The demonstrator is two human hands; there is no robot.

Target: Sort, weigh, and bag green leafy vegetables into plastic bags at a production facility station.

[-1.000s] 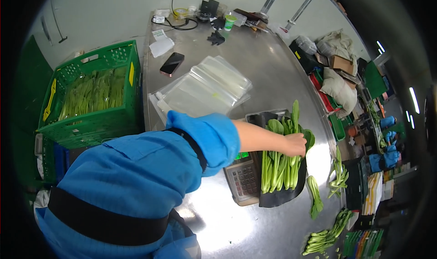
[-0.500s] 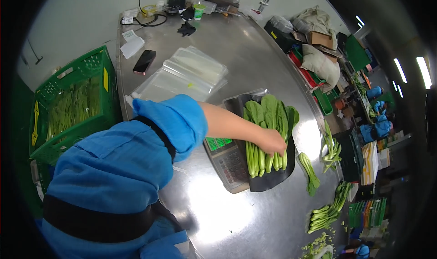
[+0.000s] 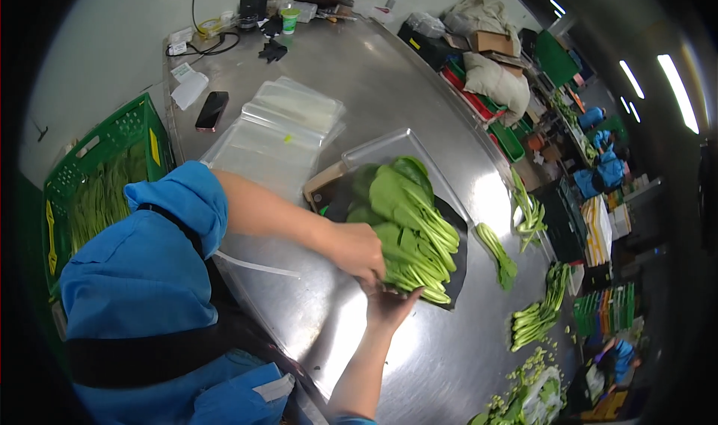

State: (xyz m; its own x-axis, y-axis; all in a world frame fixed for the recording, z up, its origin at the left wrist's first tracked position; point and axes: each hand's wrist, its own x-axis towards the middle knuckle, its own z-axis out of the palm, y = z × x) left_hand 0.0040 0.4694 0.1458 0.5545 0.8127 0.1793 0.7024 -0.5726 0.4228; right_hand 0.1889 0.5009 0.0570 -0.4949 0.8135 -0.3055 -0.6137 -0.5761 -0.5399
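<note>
Swung round since the earlier frame, leafy greens (image 3: 411, 219) lie slantwise on a black sheet (image 3: 454, 216), probably to keep them together. At the sheet's near edge, the left hand (image 3: 357, 250) curls, its grip hidden; the right hand (image 3: 389, 308), newly visible, opens against the greens, thumb spread, seemingly supporting them.

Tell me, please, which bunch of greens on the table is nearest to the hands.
The large bunch on the black sheet: the left hand and right hand are at its edge. The others lie farther right, off the sheet.
</note>
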